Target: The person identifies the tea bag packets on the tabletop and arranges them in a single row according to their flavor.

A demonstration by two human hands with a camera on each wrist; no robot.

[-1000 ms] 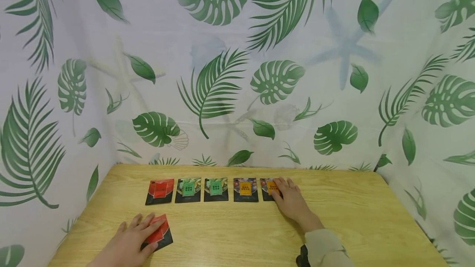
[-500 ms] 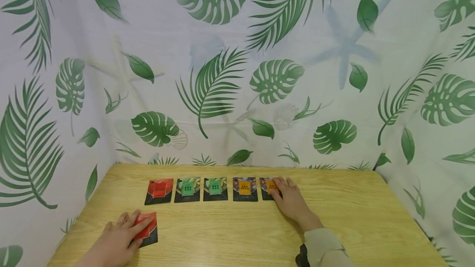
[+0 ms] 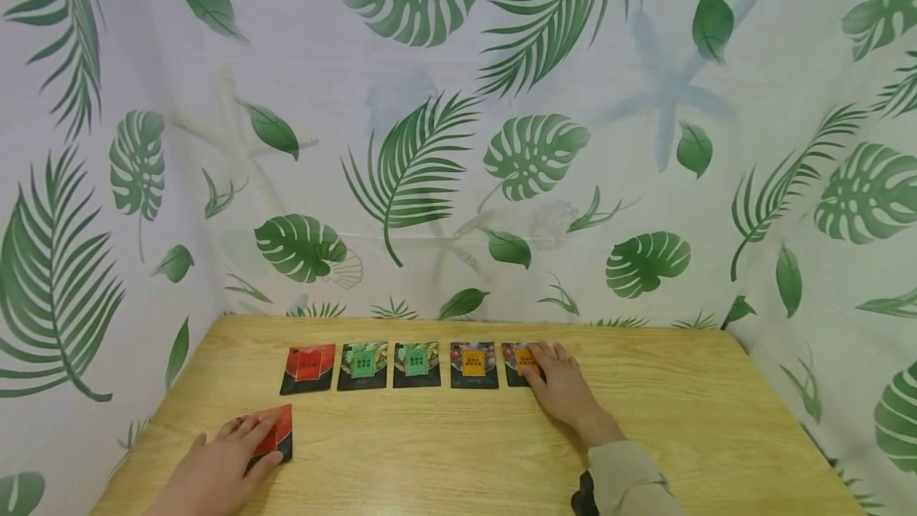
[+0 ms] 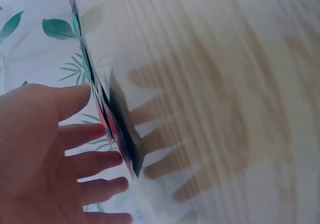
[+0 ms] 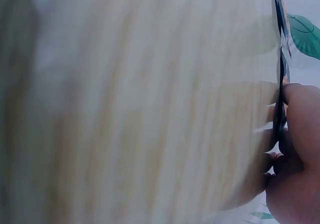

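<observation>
My left hand (image 3: 222, 460) lies at the front left of the table, its extended fingers on a red and black flat packet (image 3: 282, 427). The left wrist view has that hand (image 4: 45, 144) with fingers spread, their tips at the edge of the packet (image 4: 127, 134). At the right end of a back row, my right hand (image 3: 566, 392) rests its fingertips on a dark packet with an orange label (image 3: 514, 373), covering its right part. The right wrist view gives the same hand (image 5: 297, 144) at the packet's edge, fingers low against the tabletop.
Leftward along the row lie another orange-labelled packet (image 3: 474, 366), two green-labelled packets (image 3: 417, 365) and a red packet (image 3: 308, 369). The wooden table (image 3: 444, 452) meets a leaf-patterned cloth backdrop (image 3: 458, 181) at its back and sides.
My left hand has slid the red packet leftward and slightly back over the table, and the packet now stands straighter. The right hand has stayed in place on the orange-labelled packet.
</observation>
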